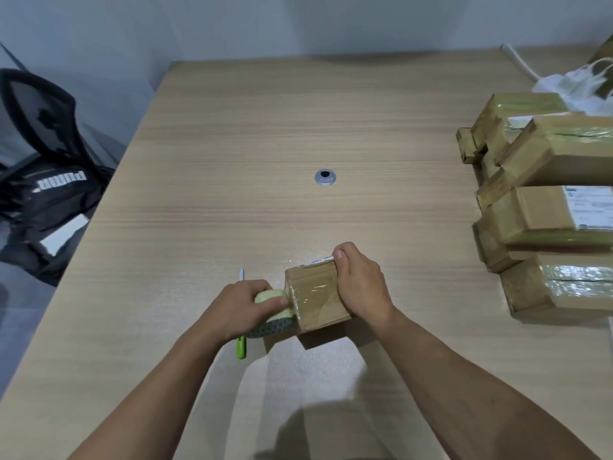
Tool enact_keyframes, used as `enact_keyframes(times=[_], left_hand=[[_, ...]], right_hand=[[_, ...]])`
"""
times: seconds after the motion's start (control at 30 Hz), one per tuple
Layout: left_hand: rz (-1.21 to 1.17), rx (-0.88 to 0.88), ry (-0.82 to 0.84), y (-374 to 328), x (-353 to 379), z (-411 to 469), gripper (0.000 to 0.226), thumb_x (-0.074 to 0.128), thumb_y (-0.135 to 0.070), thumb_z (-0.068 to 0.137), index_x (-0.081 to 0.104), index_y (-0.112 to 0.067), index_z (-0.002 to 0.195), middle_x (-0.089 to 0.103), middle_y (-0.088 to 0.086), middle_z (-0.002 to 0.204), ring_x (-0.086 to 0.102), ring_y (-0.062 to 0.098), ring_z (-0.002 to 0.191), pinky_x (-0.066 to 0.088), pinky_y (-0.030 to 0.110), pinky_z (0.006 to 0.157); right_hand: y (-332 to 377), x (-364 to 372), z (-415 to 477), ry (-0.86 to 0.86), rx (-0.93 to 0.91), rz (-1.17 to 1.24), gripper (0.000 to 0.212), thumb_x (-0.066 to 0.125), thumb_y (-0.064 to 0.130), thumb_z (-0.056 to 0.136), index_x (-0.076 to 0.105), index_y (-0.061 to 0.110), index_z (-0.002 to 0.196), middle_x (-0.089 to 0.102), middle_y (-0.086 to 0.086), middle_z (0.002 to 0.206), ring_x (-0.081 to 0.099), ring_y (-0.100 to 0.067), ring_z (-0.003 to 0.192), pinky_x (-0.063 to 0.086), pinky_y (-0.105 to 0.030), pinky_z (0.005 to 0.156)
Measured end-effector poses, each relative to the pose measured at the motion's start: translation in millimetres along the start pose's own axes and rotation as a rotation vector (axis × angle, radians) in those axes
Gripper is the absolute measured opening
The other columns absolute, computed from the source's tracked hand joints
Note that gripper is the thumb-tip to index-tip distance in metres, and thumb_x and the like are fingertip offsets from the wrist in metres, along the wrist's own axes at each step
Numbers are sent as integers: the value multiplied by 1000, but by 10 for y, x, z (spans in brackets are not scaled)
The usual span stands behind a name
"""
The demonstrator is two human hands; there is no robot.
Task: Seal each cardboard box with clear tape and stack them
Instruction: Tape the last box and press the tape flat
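My left hand (247, 305) is curled round the tape roll (272, 298), thumb across its pale green outer face and fingers wrapped over the top. It's a firm, closed grip. The roll is pressed right up against the left end of the small cardboard box (315, 295), and clear tape lies shiny across the box's near face.

My right hand (360, 285) clamps the box's other end. The thumb is hooked over the top far corner, beside a white label strip, and the palm is flat along the right side. The fingers are tucked behind the box, so I can't see how they lie. The box sits tilted between my two hands at the near middle of the table (232, 144). There's a shadow beneath it, and I can't tell whether its lower edge touches the wood.

A green-handled cutter (241, 348) lies on the table under my left wrist, its white tip poking out beyond my knuckles. Well off to the right, taped boxes (547, 210) are piled along the table's edge, with a white plastic bag (583, 84) behind them.
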State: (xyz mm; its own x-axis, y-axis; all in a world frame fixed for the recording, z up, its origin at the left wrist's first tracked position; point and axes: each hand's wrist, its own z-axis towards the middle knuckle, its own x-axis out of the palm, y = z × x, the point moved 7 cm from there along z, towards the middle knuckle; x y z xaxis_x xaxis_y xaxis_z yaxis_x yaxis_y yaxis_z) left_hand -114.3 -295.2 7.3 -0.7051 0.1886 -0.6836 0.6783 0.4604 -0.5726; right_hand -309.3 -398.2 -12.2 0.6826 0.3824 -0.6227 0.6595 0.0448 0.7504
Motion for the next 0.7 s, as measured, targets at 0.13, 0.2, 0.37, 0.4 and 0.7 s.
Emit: enact_keyframes(times=[0.13,0.2,0.37,0.4,0.7], left_hand=[[-489,49,-89,51,-133,-178,39,64,-66,65,70,-32,83,70,-8,80,66,8,72,49,23,59],[-570,115,-96,17,-199,-222,37,64,-63,67,69,-29,80,66,-6,75,63,8,69,46,20,56],[-657,230,-54,-43,-270,-225,32,64,-50,75,60,-22,62,51,-4,64,49,12,65,39,22,63],[-611,230,-35,-52,-238,-216,33,64,-52,75,59,-22,61,51,-6,63,48,11,64,39,21,63],[-390,236,6,-333,73,-80,38,61,-63,71,52,-29,58,44,-12,55,42,3,53,32,18,52]], right_hand=[[-95,57,-18,5,72,207,27,34,31,109,56,22,98,65,-6,90,57,-19,82,42,-25,67],[-133,168,-38,32,99,253,28,32,30,109,57,23,99,64,0,91,56,-10,81,40,-18,67],[-382,440,-154,54,208,339,31,31,30,109,58,22,96,62,4,90,54,-5,79,39,-13,62],[-456,506,-185,59,230,355,31,33,30,108,59,19,94,62,-2,89,53,-10,75,40,-19,63],[-296,360,-263,-44,246,632,23,43,50,95,65,44,94,65,14,108,61,-9,105,50,-34,91]])
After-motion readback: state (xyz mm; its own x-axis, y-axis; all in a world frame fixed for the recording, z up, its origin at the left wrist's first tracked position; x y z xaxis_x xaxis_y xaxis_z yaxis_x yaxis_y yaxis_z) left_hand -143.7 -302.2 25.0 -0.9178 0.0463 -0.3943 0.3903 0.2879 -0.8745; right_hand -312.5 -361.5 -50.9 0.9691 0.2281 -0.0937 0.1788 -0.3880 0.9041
